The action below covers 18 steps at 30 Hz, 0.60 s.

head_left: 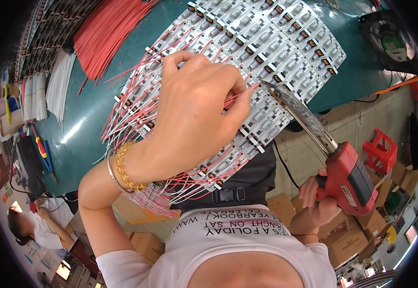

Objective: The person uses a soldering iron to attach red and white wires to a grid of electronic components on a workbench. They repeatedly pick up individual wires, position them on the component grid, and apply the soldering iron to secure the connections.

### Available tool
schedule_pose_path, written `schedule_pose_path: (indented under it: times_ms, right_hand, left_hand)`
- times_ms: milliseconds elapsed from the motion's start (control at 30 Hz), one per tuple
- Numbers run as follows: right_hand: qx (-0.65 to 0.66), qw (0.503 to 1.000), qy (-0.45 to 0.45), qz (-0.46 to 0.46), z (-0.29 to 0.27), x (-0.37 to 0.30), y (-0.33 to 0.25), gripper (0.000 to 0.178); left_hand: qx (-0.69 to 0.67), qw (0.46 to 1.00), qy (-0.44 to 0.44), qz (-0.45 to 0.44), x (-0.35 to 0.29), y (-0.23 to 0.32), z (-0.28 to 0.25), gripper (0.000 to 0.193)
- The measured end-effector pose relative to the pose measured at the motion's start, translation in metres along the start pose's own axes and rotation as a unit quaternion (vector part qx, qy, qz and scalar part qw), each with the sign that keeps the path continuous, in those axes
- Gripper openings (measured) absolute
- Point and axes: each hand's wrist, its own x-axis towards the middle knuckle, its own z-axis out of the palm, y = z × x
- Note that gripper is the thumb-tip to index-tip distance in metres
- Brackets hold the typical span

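Between the thumb and fingers of my left hand [199, 103] is a red wire [254, 86], its end at the boards; other red strands show in the closed fingers. My right hand [314, 197] grips the handle of a red soldering gun [350, 180]. The dark tip of the gun reaches in from the right, close to that wire end; whether they touch I cannot tell. Under both lies a large panel of small silver-white circuit boards [290, 48]. Red and white wires [122, 120] hang off its left and near parts, and my left hand covers some boards.
On the green table [81, 127] lie a fan of red wires [108, 38], white wires [61, 79], more boards [50, 33] and a tool with coloured handles [41, 149]. A small fan [391, 48] stands far right. Beyond are a red stool [381, 150], cardboard boxes [350, 247] and a person [50, 221].
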Motion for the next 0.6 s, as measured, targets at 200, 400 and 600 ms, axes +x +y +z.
schedule_pose_path:
  times_ms: [200,400,600]
  right_hand:
    - [-0.032,0.999,-0.022,0.010,-0.0009,0.0003,-0.0001,0.068]
    - [-0.016,1.000,0.014,-0.004,0.0018,-0.0018,-0.0034,0.073]
    - [-0.010,1.000,-0.011,-0.016,-0.0010,-0.0004,0.0008,0.075]
  left_hand:
    - [0.003,1.000,0.005,0.002,-0.0012,0.0000,0.0020,0.011]
    - [0.010,1.000,0.009,0.009,-0.0016,0.0007,0.0031,0.011]
    - [0.017,1.000,0.011,0.011,-0.0023,0.0006,0.0023,0.011]
